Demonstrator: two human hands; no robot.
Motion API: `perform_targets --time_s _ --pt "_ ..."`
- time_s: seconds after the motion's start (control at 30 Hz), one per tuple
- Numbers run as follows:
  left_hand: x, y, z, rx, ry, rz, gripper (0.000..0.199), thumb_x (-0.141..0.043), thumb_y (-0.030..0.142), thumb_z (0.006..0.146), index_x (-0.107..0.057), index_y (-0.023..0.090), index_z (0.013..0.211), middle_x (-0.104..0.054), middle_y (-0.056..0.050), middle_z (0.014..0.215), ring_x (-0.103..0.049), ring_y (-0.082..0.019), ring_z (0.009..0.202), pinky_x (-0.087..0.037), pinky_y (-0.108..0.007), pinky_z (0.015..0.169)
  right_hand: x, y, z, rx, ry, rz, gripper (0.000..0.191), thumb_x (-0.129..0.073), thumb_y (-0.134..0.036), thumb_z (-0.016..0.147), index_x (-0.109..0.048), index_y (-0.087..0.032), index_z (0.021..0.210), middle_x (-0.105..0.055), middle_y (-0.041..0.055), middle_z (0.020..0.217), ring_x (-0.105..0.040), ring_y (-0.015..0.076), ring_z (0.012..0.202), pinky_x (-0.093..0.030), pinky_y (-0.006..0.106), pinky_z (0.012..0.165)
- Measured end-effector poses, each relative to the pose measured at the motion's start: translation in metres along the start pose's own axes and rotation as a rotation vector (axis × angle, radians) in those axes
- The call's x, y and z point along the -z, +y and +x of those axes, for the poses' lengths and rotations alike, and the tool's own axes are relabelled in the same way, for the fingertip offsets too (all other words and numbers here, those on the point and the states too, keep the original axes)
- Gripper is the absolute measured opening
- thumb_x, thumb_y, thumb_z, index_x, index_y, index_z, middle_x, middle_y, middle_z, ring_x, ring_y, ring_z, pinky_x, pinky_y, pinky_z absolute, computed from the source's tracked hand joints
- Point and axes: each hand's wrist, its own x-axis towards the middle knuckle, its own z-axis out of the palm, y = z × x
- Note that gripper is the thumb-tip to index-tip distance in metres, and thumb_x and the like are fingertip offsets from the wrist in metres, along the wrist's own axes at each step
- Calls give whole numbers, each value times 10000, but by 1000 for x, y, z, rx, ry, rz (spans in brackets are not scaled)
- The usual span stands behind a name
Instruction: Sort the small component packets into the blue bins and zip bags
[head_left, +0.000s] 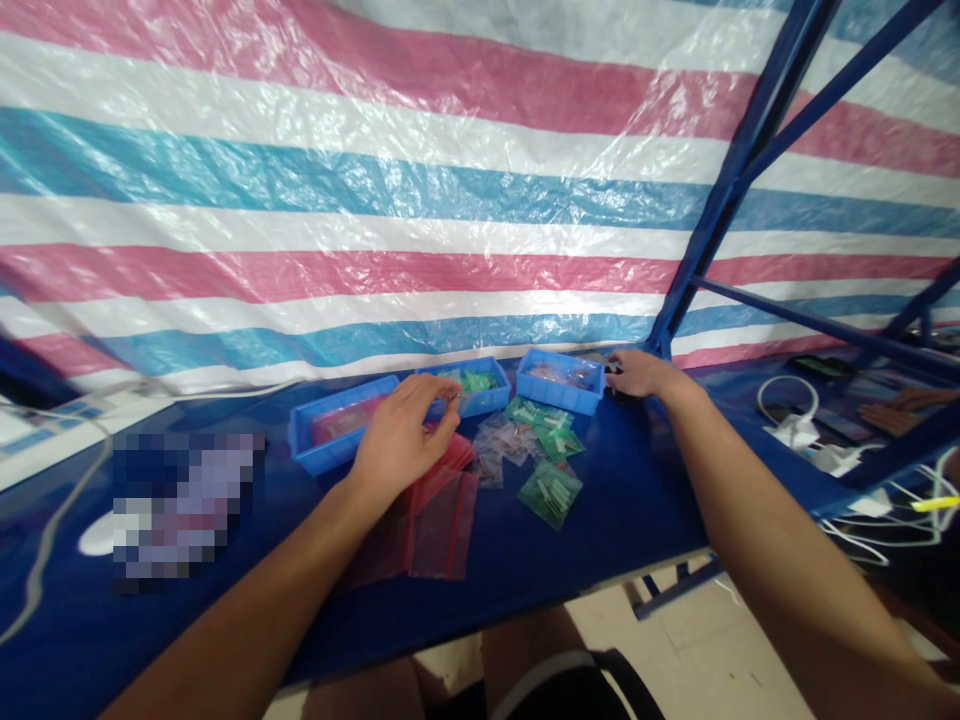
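Note:
My left hand (405, 430) is over the table in front of the bins. Its thumb and forefinger are pinched on something small that I cannot make out. Under that hand lie red-tinted zip bags (442, 520). My right hand (637, 374) reaches to the far side, just right of a blue bin (562, 396) of clear bags. Its fingers curl down at a dark object (621, 396), mostly hidden. Between my hands are green zip bags (551, 492) with small metal pieces and clear bags (491, 455). The middle bin (484, 403) holds green bags, the left bin (307, 452) reddish ones.
A striped plastic sheet (337, 220) hangs behind the blue table (630, 500). A blue metal post (709, 220) rises at the right, with white chargers and cables (840, 460) beside it. Another person's hand (900, 410) shows at far right. A white cable (45, 560) runs along the left.

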Motion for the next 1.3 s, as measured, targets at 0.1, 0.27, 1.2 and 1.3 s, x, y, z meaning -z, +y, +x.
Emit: perform_targets --time_s 0.1,0.27,1.2,1.3 --pt "-1 -4 0 -33 -14 24 174 -587 318 1078 -707 214 1151 -769 -85 1097 -733 -288 1088 -559 -444 1057 -7 11 3 -1 -86 26 574 -833 -356 886 -738 -95 1387 -805 226 1296 -801 335 1122 -598 364 948" --pt "-2 -7 -1 -82 -1 55 155 -583 275 1088 -701 196 1152 -771 -76 1095 -738 -271 1076 -568 -424 1043 -12 17 9 0 -126 48 916 -912 -472 801 -593 -108 1579 -783 212 1370 -798 334 1162 -612 354 949" --pt "-9 -3 3 257 -40 -521 291 -794 474 978 -784 207 1094 -843 -77 1077 -807 -254 991 -633 -394 962 -64 -172 -104 749 84 1056 293 -723 -373 1024 -693 -247 1286 -793 68 1069 -772 245 967 -634 425 946" --pt "-11 -4 2 258 -52 -535 293 -786 485 993 -783 211 1095 -844 -74 1068 -813 -252 966 -639 -399 958 -67 -171 -99 628 -86 1237 262 -808 -452 950 -730 -240 1083 -812 48 979 -783 236 906 -632 392 879"
